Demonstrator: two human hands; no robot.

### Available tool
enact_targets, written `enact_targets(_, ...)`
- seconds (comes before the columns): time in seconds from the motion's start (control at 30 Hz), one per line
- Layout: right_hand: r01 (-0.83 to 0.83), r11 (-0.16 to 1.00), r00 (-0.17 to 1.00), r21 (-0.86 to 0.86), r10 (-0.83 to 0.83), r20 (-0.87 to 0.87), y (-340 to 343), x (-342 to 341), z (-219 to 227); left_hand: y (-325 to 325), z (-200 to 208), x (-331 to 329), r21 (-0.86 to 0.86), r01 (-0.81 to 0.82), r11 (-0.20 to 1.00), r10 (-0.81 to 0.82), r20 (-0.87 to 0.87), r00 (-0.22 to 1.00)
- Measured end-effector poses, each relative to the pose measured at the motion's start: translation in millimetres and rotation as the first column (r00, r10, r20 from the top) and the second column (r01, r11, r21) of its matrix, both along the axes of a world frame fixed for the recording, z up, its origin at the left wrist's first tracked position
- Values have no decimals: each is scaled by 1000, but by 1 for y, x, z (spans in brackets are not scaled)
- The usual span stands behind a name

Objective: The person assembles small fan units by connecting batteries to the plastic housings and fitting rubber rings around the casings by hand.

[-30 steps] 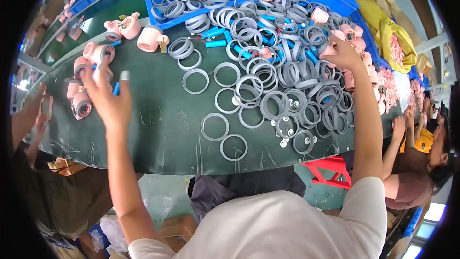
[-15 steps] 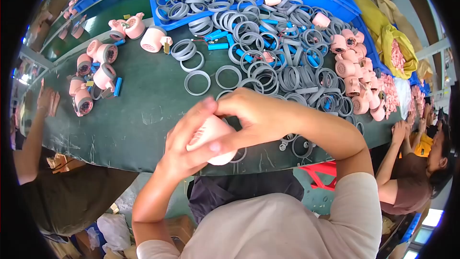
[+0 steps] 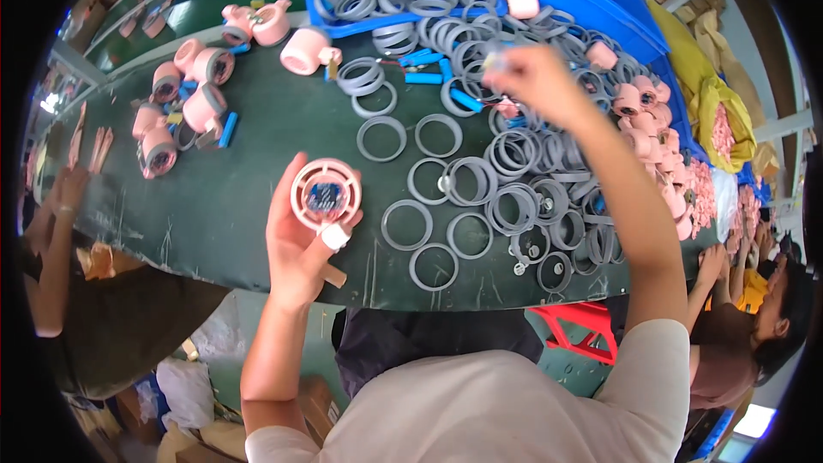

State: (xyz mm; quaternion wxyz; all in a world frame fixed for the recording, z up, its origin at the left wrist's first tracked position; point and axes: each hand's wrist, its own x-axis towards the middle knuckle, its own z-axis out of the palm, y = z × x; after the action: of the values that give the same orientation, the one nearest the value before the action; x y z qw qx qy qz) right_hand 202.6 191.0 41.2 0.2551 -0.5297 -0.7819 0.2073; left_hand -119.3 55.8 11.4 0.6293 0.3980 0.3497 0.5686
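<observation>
My left hand (image 3: 291,249) grips a round pink fan housing (image 3: 302,182) above the table's near part. Its ringed face is turned up, and a dark circuit board (image 3: 326,196) shows inside. A small white piece (image 3: 335,236) sits at my thumb tip, and a tan tab (image 3: 333,275) sticks out below. Over the heap of grey rings (image 3: 514,153), my right hand (image 3: 540,86) is raised with fingers pinched. Something small and pale is at its fingertips, too blurred to name. Blue cylindrical batteries (image 3: 423,79) with thin wires lie close by.
Pink housings stand in a group at left (image 3: 204,107) and in a pile at right (image 3: 645,124). Blue bins (image 3: 364,27) with more rings line the back. Loose rings (image 3: 407,225) lie in front. A yellow sack (image 3: 686,60) is far right. Other people work on both sides.
Both hands were together around the pink housing. My right hand has left it and moved away to the upper right; my left hand has moved left, turning the housing's face up.
</observation>
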Motion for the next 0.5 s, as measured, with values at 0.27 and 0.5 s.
enact_targets(0.27, -367, 927, 770, -76, 257, -584, -94, -108, 49, -1, 12, 35, -18, 179, 984, -160, 366, 917)
enact_targets(0.5, -349, 778, 849, 522, 499, -176, -88, -125, 39, -13, 10, 36, 28, 183, 983, -185, 237, 954)
